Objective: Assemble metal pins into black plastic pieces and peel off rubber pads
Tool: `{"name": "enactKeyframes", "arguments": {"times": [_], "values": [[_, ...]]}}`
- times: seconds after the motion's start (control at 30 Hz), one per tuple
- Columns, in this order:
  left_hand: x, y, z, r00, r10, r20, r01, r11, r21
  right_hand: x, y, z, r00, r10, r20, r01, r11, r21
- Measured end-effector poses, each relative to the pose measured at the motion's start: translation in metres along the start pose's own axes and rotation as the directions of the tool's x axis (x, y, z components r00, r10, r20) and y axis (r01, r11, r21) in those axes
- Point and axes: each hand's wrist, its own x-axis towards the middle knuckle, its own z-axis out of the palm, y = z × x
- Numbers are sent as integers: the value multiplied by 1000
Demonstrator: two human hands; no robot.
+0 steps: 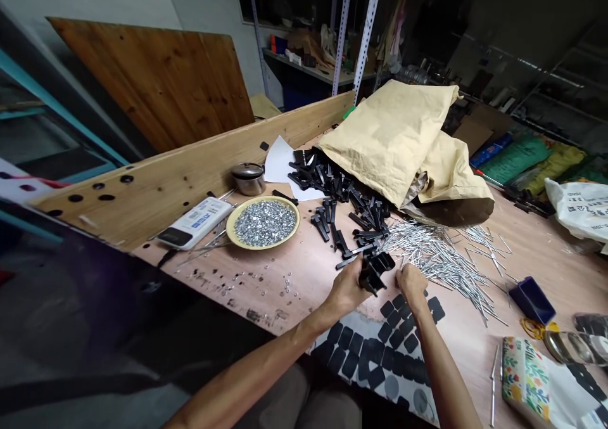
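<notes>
On the bench [304, 299], starting from the left: beside a white device [197, 221], a yellow bowl of small metal pieces [263, 223]. Next, loose black clips [327, 179], strewn in front of the paper sack [389, 134], nearest ones just beyond the left hand [348, 288]. In that hand, fingers clasped on the left side of a black channelled piece [375, 272], raised over the bench; long axis foreshortened, cannot tell its run, nor whether one part or several. Across a narrow gap to the right, about level with it: right hand [412, 283], fingers curled; cannot tell whether pinching anything. Close beyond those fingers and spreading rightward, piled metal rods [441, 258], much nearer to the right hand than to the left, long axes mostly slanting from far left to near right, some crossing. Farther right, a dark blue box [532, 300].
</notes>
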Motion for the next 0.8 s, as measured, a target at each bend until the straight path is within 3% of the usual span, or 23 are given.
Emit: {"name": "enactKeyframes", "arguments": {"times": [0.23, 0.4, 0.47, 0.5, 0.53, 0.63, 0.7, 0.73, 0.8], "values": [[-2, 10, -11, 993, 13, 120, 23, 954, -299, -8, 4, -5, 1000, -11, -28, 12, 1000, 29], [2, 6, -9, 987, -36, 155, 80, 955, -284, -9, 14, -20, 995, -53, -86, 59, 996, 69], [6, 3, -7, 991, -50, 124, 78, 968, -237, -13, 21, -31, 967, -172, -187, 206, 962, 179], [8, 1, -7, 993, -56, 106, 78, 973, -218, -16, 24, -39, 924, -268, -272, 335, 911, 239], [10, 0, -6, 993, -69, 92, 87, 974, -208, -21, 26, -46, 851, -369, -373, 482, 831, 277], [14, -2, -5, 986, -126, 114, 150, 958, -246, -42, 29, -70, 549, -574, -608, 804, 561, 196], [15, -3, -4, 979, -138, 149, 177, 939, -296, -56, 26, -82, 388, -638, -665, 886, 458, 77], [15, -3, -3, 978, -132, 161, 178, 933, -312, -62, 23, -86, 334, -662, -671, 900, 436, 18], [15, -4, 0, 979, -114, 168, 163, 933, -320, -72, 15, -91, 276, -708, -650, 890, 443, -104]]}}
